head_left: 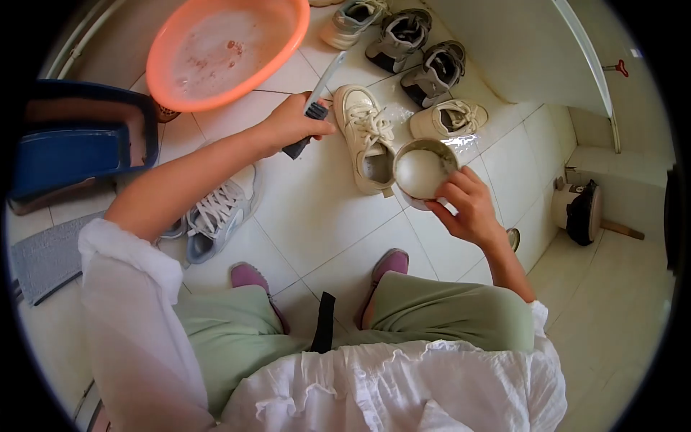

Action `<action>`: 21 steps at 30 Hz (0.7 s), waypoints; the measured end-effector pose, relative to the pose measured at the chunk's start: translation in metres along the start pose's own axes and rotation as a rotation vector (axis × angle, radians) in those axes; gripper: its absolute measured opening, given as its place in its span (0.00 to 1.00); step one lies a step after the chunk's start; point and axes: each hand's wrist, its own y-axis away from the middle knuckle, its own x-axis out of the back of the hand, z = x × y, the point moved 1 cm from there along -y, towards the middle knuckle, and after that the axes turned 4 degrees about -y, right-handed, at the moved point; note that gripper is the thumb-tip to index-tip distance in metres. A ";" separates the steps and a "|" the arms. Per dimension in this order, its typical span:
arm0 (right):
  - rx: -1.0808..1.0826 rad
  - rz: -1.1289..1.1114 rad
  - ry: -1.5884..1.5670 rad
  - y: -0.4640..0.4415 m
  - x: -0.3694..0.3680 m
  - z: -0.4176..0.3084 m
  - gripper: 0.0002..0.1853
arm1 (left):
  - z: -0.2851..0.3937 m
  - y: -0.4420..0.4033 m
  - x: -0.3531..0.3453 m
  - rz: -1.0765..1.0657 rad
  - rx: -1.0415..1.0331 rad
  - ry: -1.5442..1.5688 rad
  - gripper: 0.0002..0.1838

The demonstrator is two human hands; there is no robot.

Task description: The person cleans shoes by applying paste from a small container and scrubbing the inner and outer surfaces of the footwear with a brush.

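Note:
My left hand (294, 121) is closed around a brush (331, 73) with a pale handle and dark bristles, above the floor to the left of a cream sneaker. My right hand (468, 205) grips the rim of a round metal cup (443, 150) with cloudy whitish liquid inside. The cup is just right of the heel of the cream sneaker (360, 133), overlapping it slightly in view. That sneaker lies on the tiles with its laces in place. Another cream shoe (443, 119) sits just beyond the cup, on wet, shiny tiles.
An orange basin (157, 85) of sudsy water stands at the upper left. Grey dark shoes (392, 47) and a pale sneaker (342, 29) line the back. Grey-white sneakers (223, 212) lie left, near a blue bin (72, 158). A pot with a wooden handle (579, 209) is at right.

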 end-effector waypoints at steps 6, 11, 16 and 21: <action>0.040 -0.118 0.048 -0.009 -0.019 -0.001 0.09 | -0.013 0.014 0.015 0.016 0.048 -0.027 0.20; 0.050 -0.183 0.025 -0.010 -0.025 0.002 0.09 | -0.014 0.010 0.020 0.005 0.038 -0.014 0.18; 0.007 -0.152 0.047 -0.010 -0.026 -0.001 0.09 | -0.015 0.013 0.019 0.005 0.033 -0.018 0.18; -0.004 -0.163 0.046 -0.004 -0.032 0.010 0.09 | -0.018 0.012 0.024 0.006 0.017 -0.035 0.18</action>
